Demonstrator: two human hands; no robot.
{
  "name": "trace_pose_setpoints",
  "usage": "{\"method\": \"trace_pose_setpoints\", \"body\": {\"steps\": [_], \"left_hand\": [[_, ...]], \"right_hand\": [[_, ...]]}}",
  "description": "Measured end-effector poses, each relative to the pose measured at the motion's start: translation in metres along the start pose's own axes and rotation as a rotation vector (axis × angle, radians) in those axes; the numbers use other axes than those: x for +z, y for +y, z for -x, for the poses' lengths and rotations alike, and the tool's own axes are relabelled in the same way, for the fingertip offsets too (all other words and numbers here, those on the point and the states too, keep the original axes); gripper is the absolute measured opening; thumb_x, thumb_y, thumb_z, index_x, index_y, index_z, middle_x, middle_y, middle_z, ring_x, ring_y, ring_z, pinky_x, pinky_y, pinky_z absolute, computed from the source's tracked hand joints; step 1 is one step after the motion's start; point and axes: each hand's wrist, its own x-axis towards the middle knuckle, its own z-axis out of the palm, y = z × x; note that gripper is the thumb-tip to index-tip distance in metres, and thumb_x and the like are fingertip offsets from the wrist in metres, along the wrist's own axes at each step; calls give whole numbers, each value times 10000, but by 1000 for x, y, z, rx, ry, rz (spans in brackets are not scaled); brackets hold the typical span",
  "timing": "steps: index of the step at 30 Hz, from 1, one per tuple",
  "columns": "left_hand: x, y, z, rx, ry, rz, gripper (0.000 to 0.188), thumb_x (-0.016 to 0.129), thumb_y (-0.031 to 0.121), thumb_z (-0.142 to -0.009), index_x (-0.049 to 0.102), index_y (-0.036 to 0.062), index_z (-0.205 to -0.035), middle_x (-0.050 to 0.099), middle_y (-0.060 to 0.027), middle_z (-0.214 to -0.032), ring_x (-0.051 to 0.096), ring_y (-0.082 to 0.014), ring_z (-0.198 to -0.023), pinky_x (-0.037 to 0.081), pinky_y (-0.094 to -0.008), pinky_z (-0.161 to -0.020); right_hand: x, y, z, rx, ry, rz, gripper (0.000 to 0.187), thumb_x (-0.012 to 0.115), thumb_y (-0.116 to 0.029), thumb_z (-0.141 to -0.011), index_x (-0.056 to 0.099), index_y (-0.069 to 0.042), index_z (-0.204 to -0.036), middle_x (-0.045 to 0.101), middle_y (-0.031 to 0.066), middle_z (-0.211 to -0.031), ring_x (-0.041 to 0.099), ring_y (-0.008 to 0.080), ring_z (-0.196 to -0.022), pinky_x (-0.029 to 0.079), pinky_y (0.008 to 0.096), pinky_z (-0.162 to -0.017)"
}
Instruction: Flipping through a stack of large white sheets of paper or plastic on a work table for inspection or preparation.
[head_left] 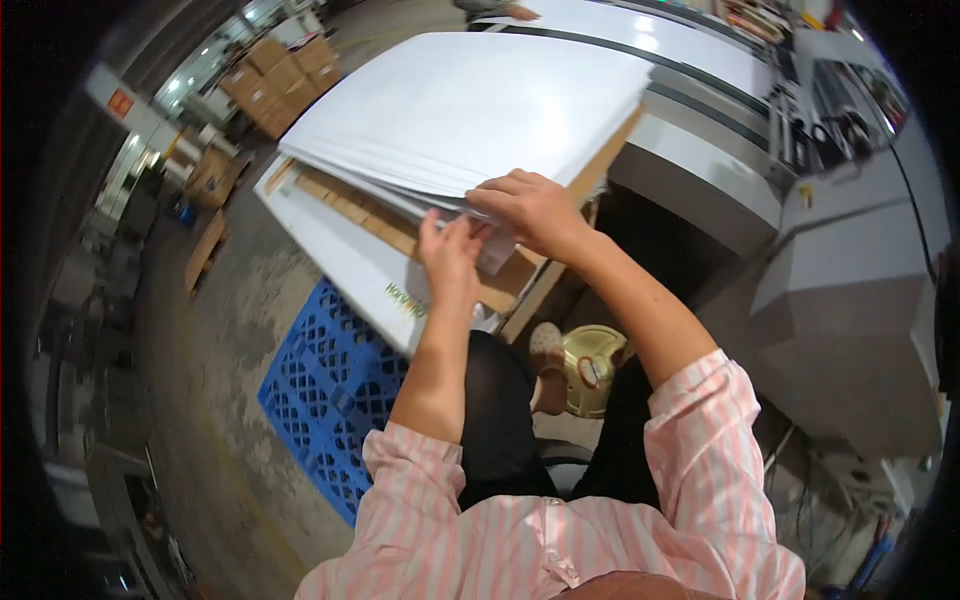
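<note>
A broad stack of large white sheets lies in front of me, its near corner lifted and the layers fanned apart. My right hand grips that corner, fingers bent over the top sheet. Just left of it and lower, my left hand has its fingers curled at the edge of the lower sheets; the fingertips are partly hidden. Beneath the stack shows a brown board-like layer on a white panel. A greyish flap hangs below the corner between my hands.
A blue plastic pallet lies on the floor at left. Between my legs stands a yellowish round stool or drum. Large grey machinery borders the right side. Stacked cartons stand far left. Another person's hand is at the far edge.
</note>
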Motion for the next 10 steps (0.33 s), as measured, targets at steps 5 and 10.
{"method": "trace_pose_setpoints", "body": {"steps": [5, 10], "left_hand": [[-7, 1, -1, -61, -14, 62, 513, 523, 37, -853, 251, -68, -1275, 554, -141, -958, 598, -196, -797, 521, -299, -693], [-6, 4, 0, -99, -5, -35, 489, 559, 63, -836, 319, -59, -1245, 565, -131, -959, 605, -189, -810, 522, -274, -691]], "right_hand": [[7, -1, 0, -54, -3, 86, 334, 617, -33, -625, 626, -106, -950, 594, 31, -1044, 552, 235, -877, 467, 326, -762], [11, 9, 4, 98, -71, 144, 326, 602, -21, -630, 647, -99, -943, 564, 62, -1120, 511, 238, -973, 464, 304, -794]]}}
